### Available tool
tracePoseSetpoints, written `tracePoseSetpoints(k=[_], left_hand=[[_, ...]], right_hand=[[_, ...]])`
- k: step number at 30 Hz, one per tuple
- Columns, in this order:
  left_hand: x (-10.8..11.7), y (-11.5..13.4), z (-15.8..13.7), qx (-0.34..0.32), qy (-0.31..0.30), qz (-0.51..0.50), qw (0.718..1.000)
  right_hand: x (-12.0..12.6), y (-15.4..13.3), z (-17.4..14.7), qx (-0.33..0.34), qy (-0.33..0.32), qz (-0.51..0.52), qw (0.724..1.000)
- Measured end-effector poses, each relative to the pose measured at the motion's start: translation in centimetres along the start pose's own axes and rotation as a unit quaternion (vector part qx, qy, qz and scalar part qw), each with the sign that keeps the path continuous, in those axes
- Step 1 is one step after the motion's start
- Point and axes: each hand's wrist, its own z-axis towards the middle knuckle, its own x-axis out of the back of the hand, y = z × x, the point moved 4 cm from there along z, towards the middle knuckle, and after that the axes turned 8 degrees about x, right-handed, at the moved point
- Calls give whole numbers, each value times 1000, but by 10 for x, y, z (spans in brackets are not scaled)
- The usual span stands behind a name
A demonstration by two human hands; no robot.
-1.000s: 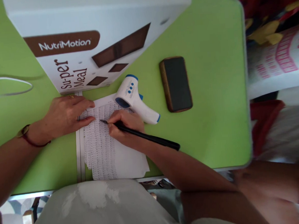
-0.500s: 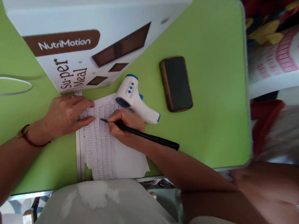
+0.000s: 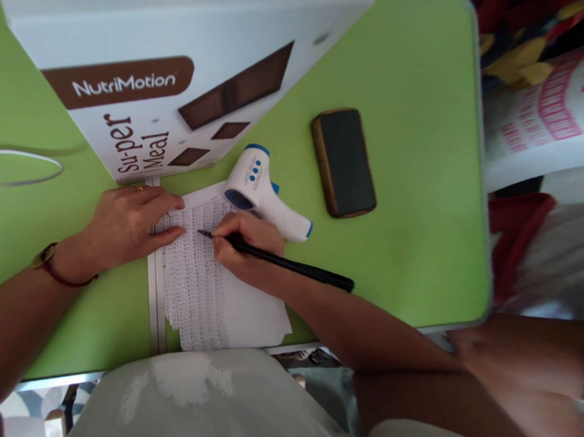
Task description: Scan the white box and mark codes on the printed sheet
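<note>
My right hand grips a black pen, its tip resting on a sheet of paper covered in dense rows of print or writing. My left hand lies flat on the paper's left edge, fingers spread, pinning it to the green table. A white and blue forehead thermometer lies just beyond my right hand, touching the paper's top corner.
A large white NutriMotion Super Meal box stands behind the paper. A dark phone in a brown case lies to the right. A white cable loops at the far left. Another person's arm shows at lower right.
The pen tip has shifted slightly along the written line and the pen's tail has swung a little. My left hand has stayed in place.
</note>
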Motion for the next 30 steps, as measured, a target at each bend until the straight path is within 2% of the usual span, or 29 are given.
tracePoseSetpoints(k=[5, 16, 21, 30], left_hand=[[-2, -1, 0, 12, -37, 7, 999], [-3, -2, -1, 21, -41, 7, 999], [-4, -2, -1, 27, -54, 8, 998], [-4, -1, 0, 25, -47, 13, 999]], right_hand=[[0, 0, 0, -5, 1, 0, 1000], [1, 3, -3, -27, 13, 8, 1000], [-2, 2, -3, -16, -17, 43, 999], [-4, -2, -1, 13, -32, 24, 999]])
